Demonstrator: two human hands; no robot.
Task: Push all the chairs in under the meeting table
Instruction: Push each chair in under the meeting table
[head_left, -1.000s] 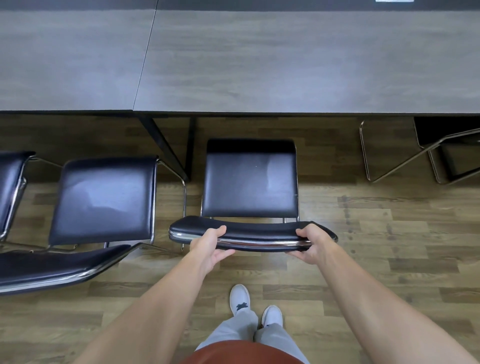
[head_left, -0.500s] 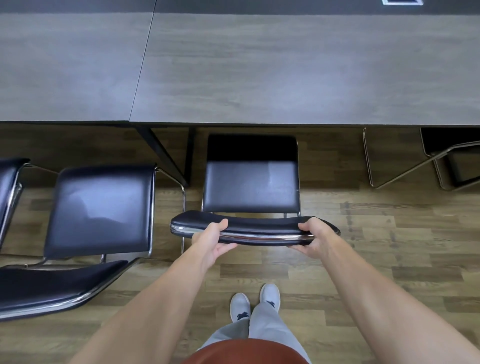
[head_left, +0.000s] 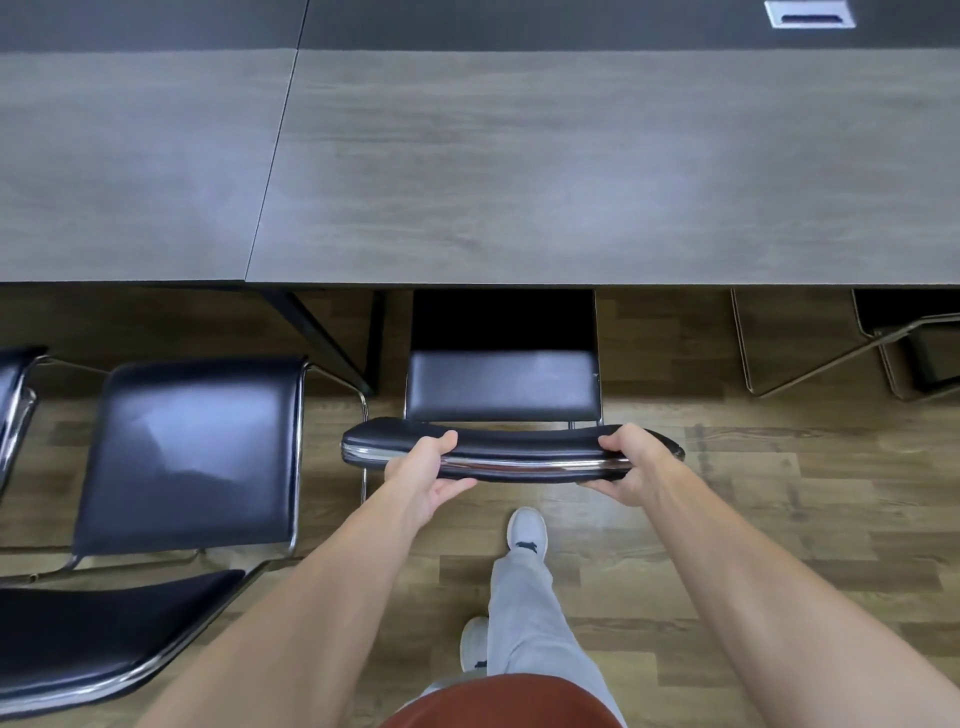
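A black padded chair (head_left: 501, 384) with a chrome frame stands in front of me, and the front part of its seat lies under the edge of the grey meeting table (head_left: 519, 171). My left hand (head_left: 423, 478) grips the left part of its backrest top. My right hand (head_left: 631, 462) grips the right end. A second black chair (head_left: 192, 452) stands to the left, pulled out from the table with its whole seat showing. A third chair (head_left: 15, 395) shows only partly at the far left edge.
A dark table leg (head_left: 322, 338) slants down between the two nearer chairs. At the right, the chrome frame of another chair (head_left: 810, 358) sits under the table. A silver cable grommet (head_left: 810, 14) lies in the tabletop far right. The floor is wood plank.
The chair in my hands has slid forward, its seat going partly under the table edge. I have stepped forward with my right foot, and the table fills more of the view.
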